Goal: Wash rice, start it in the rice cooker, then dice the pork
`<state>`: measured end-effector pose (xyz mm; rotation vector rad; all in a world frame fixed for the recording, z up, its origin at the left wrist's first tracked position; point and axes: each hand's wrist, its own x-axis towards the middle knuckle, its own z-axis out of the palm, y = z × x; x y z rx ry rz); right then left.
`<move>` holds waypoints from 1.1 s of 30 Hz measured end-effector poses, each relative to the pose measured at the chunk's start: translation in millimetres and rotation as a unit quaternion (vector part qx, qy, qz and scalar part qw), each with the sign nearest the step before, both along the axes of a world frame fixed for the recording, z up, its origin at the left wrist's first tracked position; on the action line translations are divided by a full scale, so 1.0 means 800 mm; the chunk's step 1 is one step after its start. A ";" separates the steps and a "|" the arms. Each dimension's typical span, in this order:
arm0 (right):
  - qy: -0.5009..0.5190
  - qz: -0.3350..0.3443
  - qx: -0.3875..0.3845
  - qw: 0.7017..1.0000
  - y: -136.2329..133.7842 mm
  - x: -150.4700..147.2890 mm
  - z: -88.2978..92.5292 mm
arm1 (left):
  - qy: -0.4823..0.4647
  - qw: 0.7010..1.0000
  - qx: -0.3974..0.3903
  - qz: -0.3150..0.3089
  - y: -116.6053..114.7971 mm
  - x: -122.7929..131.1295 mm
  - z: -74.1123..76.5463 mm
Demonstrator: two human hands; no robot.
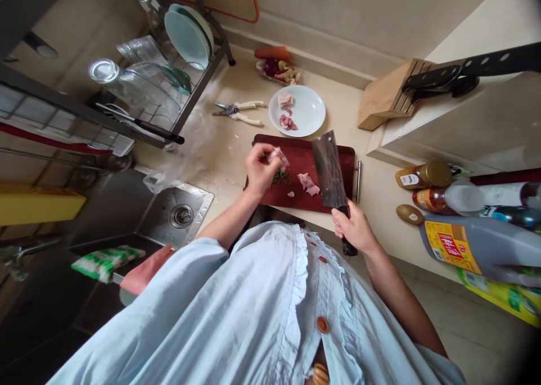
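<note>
My right hand (353, 224) grips the black handle of a cleaver (328, 171), its broad dark blade tilted over the right part of a dark red cutting board (296, 148). Above the board's left part, my left hand (261, 168) pinches a piece of pale pink meat (280, 157) between bent fingers. Another piece of raw meat (309, 184) lies on the board beside the blade. Chopped green herbs (280, 177) sit partly under my left hand. Behind the board, a white plate (313, 111) bears several bits of meat in separate small heaps.
Scissors (239, 112) with cream handles lie left of the plate, near a dish rack (198, 94). A knife block (382, 100) stands at the back right, above bottles and a grey-blue jug (490, 244). The steel sink (160, 216) is at the left.
</note>
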<state>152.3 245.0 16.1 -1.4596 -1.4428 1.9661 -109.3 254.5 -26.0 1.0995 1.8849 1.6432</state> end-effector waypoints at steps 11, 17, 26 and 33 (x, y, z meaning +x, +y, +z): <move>-0.006 -0.054 0.019 0.998 -0.017 0.029 0.010 | 0.395 0.895 -0.159 -0.134 0.044 -0.078 0.004; -0.012 -0.066 0.028 0.997 -0.017 0.032 0.007 | 0.476 0.708 -0.001 -0.522 0.036 0.030 0.016; -0.120 0.016 0.142 0.982 -0.021 0.035 -0.016 | 0.418 0.836 -0.165 -0.316 0.002 0.050 -0.040; -0.212 0.139 0.199 0.947 -0.018 0.031 -0.041 | 0.397 0.878 -0.072 -0.256 -0.031 0.056 -0.056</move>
